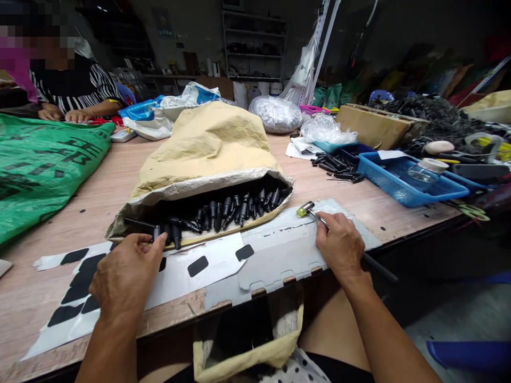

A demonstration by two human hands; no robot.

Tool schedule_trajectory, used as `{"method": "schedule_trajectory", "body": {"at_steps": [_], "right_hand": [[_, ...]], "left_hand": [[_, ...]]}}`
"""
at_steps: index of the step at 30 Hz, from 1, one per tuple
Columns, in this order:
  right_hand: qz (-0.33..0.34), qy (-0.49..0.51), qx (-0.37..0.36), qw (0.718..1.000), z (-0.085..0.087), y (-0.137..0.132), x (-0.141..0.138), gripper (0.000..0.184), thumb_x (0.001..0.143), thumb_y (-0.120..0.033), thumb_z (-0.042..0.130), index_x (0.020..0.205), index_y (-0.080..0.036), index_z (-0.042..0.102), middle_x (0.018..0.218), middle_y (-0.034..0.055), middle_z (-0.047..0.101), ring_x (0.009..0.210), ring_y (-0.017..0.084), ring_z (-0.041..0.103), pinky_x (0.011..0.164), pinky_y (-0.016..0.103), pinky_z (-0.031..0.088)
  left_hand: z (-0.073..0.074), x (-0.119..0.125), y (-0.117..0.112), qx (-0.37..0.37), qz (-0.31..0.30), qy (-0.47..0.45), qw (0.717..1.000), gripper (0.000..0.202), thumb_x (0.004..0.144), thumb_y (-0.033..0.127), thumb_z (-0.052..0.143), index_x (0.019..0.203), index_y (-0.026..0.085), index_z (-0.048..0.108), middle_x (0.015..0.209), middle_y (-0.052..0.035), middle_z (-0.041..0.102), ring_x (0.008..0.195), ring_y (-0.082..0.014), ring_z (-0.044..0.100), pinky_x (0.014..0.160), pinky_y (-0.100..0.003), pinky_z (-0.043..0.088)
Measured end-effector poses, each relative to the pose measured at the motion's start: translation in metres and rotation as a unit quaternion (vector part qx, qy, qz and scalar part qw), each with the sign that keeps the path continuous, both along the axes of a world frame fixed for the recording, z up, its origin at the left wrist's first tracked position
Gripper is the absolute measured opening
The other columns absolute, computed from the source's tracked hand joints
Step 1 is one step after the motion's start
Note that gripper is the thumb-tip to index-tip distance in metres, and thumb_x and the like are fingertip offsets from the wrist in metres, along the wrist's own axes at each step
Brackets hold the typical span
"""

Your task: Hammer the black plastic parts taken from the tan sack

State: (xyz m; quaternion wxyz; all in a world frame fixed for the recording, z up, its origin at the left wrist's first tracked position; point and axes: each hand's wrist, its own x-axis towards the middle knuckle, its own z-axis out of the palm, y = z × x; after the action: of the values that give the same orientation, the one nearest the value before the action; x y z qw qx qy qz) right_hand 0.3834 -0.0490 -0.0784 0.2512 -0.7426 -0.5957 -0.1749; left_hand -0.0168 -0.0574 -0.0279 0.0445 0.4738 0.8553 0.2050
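Observation:
My left hand [126,271] is at the left of the sack's mouth, thumb and fingers pinched on a black cylindrical part [157,232]. More black parts of that kind [217,215] lie heaped in the opening of a tan woven sack [203,138], which rests on its side on the table. In my right hand [341,244] is a small hammer [307,208] with a metal head, a yellow-green face and a dark handle end. The hammer's head is over a grey flattened cardboard sheet [279,244]. Beside my left hand lie white sheets with black rounded stickers [198,266].
A second sack [249,361] hangs open below the table edge at my lap. To the right stand a blue basket [411,183] with a jar, loose black parts [337,166] and scissors [467,210]. A green sack [51,165] lies left; another person [75,90] sits behind it.

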Motion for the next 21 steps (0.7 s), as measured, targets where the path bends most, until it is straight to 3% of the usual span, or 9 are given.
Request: {"method": "schedule_trajectory", "body": {"at_steps": [3, 5, 6, 8, 10, 12, 16, 21], "right_hand": [[0.000, 0.002, 0.003, 1.000, -0.001, 0.000, 0.000, 0.026, 0.095, -0.025, 0.058, 0.115, -0.026, 0.073, 0.095, 0.0054, 0.065, 0.086, 0.020, 0.051, 0.073, 0.033, 0.030], [0.000, 0.003, 0.003, 1.000, -0.001, 0.001, 0.000, 0.026, 0.095, -0.024, 0.057, 0.116, -0.026, 0.073, 0.095, 0.0055, 0.064, 0.087, 0.020, 0.051, 0.073, 0.033, 0.030], [0.000, 0.004, 0.002, 1.000, -0.001, 0.000, 0.000, 0.027, 0.095, -0.024, 0.057, 0.116, -0.026, 0.073, 0.095, 0.0056, 0.064, 0.087, 0.020, 0.051, 0.073, 0.033, 0.030], [0.002, 0.004, 0.000, 1.000, -0.001, 0.000, 0.000, 0.027, 0.094, -0.024, 0.056, 0.116, -0.026, 0.072, 0.096, 0.0060, 0.064, 0.087, 0.021, 0.050, 0.073, 0.033, 0.029], [0.004, 0.005, 0.001, 1.000, -0.001, 0.000, 0.000, 0.028, 0.094, -0.024, 0.056, 0.116, -0.025, 0.072, 0.095, 0.0065, 0.064, 0.087, 0.021, 0.050, 0.073, 0.033, 0.029], [0.004, 0.004, 0.002, 1.000, 0.000, -0.001, 0.000, 0.028, 0.094, -0.024, 0.056, 0.116, -0.025, 0.072, 0.095, 0.0067, 0.064, 0.086, 0.021, 0.049, 0.072, 0.033, 0.028], [0.006, 0.009, 0.001, 1.000, 0.000, -0.001, -0.001, 0.028, 0.094, -0.024, 0.056, 0.116, -0.025, 0.073, 0.095, 0.0067, 0.064, 0.086, 0.021, 0.050, 0.072, 0.033, 0.028], [0.006, 0.020, -0.010, 1.000, 0.000, 0.001, 0.002, 0.029, 0.095, -0.025, 0.057, 0.119, -0.026, 0.073, 0.096, 0.0061, 0.064, 0.087, 0.021, 0.051, 0.073, 0.032, 0.030]], "left_hand": [[0.001, 0.009, -0.006, 0.011, 0.056, 0.019, 0.998, 0.044, 0.088, 0.066, 0.053, 0.103, 0.028, 0.070, 0.096, -0.0081, 0.072, 0.087, -0.0349, 0.064, 0.072, -0.046, 0.048], [0.002, 0.022, -0.011, 0.073, 0.019, 0.013, 0.997, 0.039, 0.089, 0.060, 0.058, 0.107, 0.027, 0.070, 0.093, -0.0049, 0.073, 0.083, -0.0285, 0.064, 0.071, -0.040, 0.047], [0.001, 0.029, -0.013, 0.110, -0.030, 0.004, 0.993, 0.036, 0.089, 0.056, 0.060, 0.107, 0.026, 0.070, 0.091, -0.0037, 0.072, 0.080, -0.0252, 0.064, 0.071, -0.037, 0.046], [-0.002, 0.048, -0.015, 0.152, -0.186, -0.030, 0.970, 0.030, 0.091, 0.049, 0.062, 0.106, 0.024, 0.070, 0.093, -0.0027, 0.072, 0.080, -0.0209, 0.064, 0.073, -0.033, 0.047], [-0.007, 0.068, -0.013, 0.134, -0.350, -0.057, 0.925, 0.024, 0.094, 0.044, 0.060, 0.102, 0.023, 0.070, 0.096, -0.0028, 0.072, 0.085, -0.0206, 0.064, 0.078, -0.033, 0.047], [-0.012, 0.086, -0.008, 0.101, -0.445, -0.060, 0.888, 0.017, 0.095, 0.038, 0.060, 0.099, 0.024, 0.069, 0.098, -0.0026, 0.072, 0.091, -0.0218, 0.063, 0.082, -0.034, 0.047], [-0.018, 0.102, 0.003, 0.072, -0.480, -0.054, 0.873, 0.012, 0.093, 0.031, 0.062, 0.100, 0.024, 0.068, 0.096, -0.0026, 0.069, 0.091, -0.0233, 0.059, 0.082, -0.036, 0.044], [-0.022, 0.099, 0.009, 0.058, -0.474, -0.116, 0.871, 0.014, 0.088, 0.031, 0.068, 0.099, 0.023, 0.070, 0.093, -0.0025, 0.067, 0.091, -0.0232, 0.056, 0.083, -0.037, 0.042]]}}
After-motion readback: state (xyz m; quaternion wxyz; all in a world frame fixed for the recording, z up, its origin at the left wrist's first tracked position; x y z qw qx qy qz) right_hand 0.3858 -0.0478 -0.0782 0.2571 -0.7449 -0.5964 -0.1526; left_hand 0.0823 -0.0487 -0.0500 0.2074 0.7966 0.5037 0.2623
